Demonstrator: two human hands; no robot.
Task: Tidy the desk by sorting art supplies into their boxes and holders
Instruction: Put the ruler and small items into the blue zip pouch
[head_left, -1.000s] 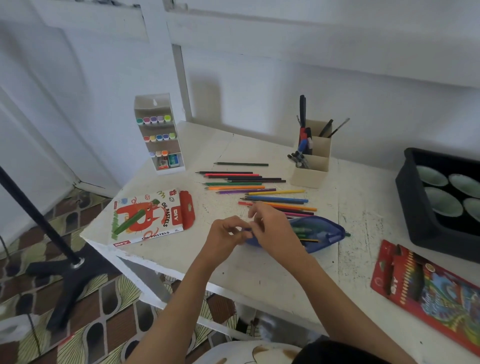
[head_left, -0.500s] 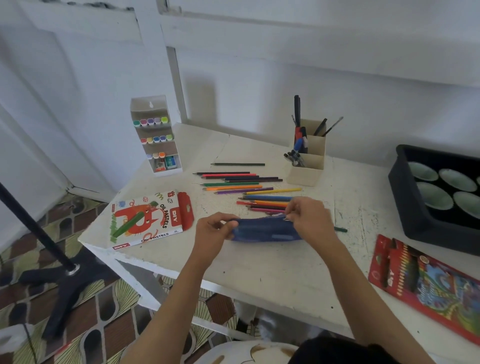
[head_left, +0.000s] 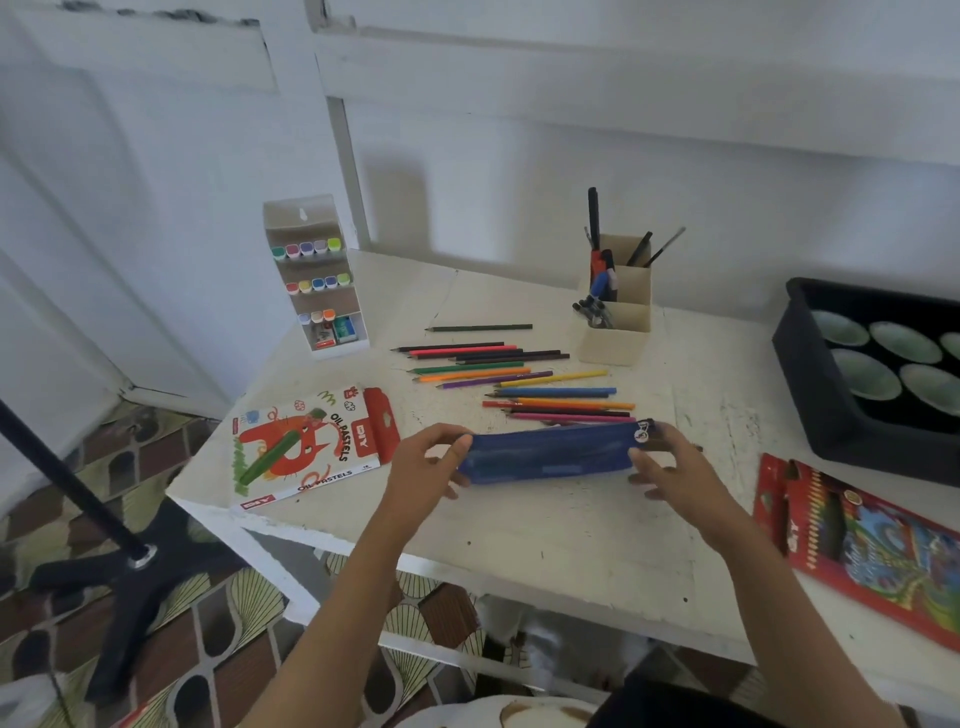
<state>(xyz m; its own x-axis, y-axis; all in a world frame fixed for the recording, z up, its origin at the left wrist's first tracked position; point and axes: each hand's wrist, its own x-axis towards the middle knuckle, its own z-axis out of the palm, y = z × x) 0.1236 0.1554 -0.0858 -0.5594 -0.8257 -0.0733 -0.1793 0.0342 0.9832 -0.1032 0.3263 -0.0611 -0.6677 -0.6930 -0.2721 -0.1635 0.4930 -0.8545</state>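
We log a single view, head-worn and wide-angle. It faces forward and down over the white desk (head_left: 571, 545), close above its near edge

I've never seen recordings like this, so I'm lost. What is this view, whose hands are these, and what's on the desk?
No machine here: a person works with bare hands, filmed by a camera worn on their head, looking down. The left hand and right hand grip the ends of a blue pencil case at the white desk. On it are loose coloured pencils, an oil pastels box, a red pencil box, a pen holder, a marker rack and a black tray of bowls.
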